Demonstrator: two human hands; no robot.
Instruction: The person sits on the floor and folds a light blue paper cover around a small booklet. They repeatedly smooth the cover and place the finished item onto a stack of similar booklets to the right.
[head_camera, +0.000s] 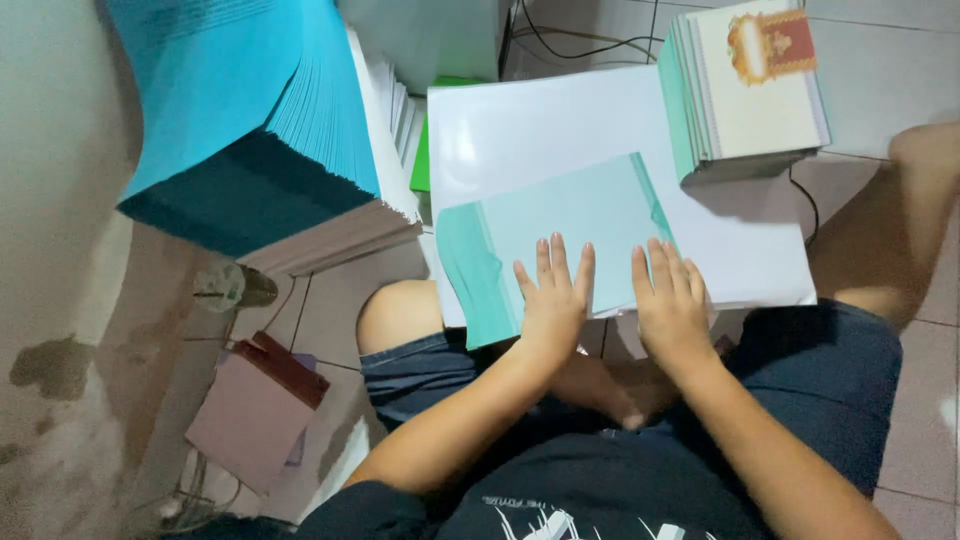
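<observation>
A pale teal sheet (560, 225) with a darker teal wavy edge lies on a large white board (560, 120) across my lap. My left hand (553, 300) presses flat on the sheet's near edge, fingers spread. My right hand (670, 300) rests flat beside it on the sheet's right corner and the white board. Neither hand grips anything; both palms are down.
A tall stack of blue sheets (250, 110) over white ones stands at the left. A stack of printed cards (750, 85) with a red and gold emblem sits on the board's far right corner. A pink booklet (250, 410) lies on the tiled floor. Cables (580, 45) run behind.
</observation>
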